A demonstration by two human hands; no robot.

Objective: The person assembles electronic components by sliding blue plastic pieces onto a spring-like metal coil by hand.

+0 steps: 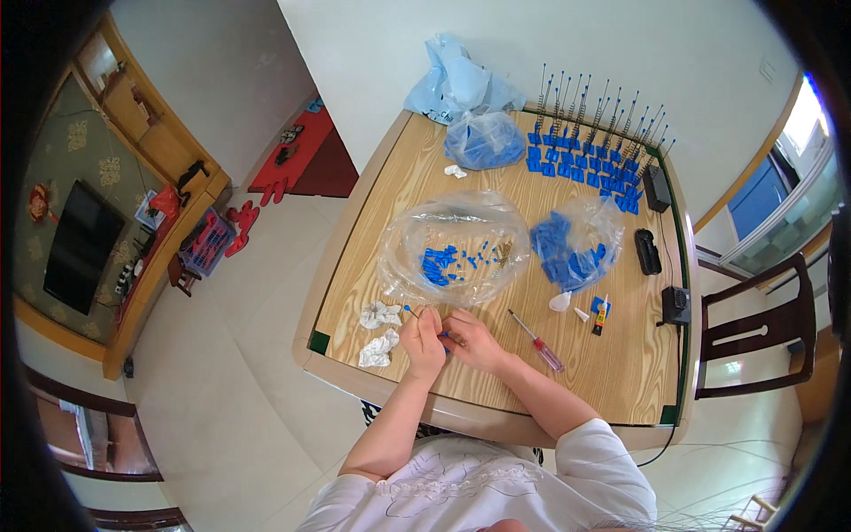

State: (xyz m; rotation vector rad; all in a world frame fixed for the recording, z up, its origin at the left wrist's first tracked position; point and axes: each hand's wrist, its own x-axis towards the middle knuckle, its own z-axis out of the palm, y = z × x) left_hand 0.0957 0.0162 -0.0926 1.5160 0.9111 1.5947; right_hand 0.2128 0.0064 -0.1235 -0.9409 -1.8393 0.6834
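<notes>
My left hand (423,344) is closed on a thin dark rod with a blue tip (408,309), which points up and to the left. Close beside it, my right hand (474,341) is closed around a small blue piece (447,336), mostly covered by the fingers. Just beyond both hands lies an open clear plastic bag (396,257) with small blue parts (436,265) and a few brass-coloured pieces (503,252) in it. Crumpled white tissues (378,348) are to the left of my left hand. A screwdriver with a red handle (547,353) rests right of my right hand.
Several blue-based spring pieces with tipped rods (585,155) stand at the table's far right. Bags of blue parts (485,142) (576,244), a light blue bag (452,80), a small glue tube (601,317), a black case (648,252) and a black box (675,306) lie around. A dark chair (758,332) stands right.
</notes>
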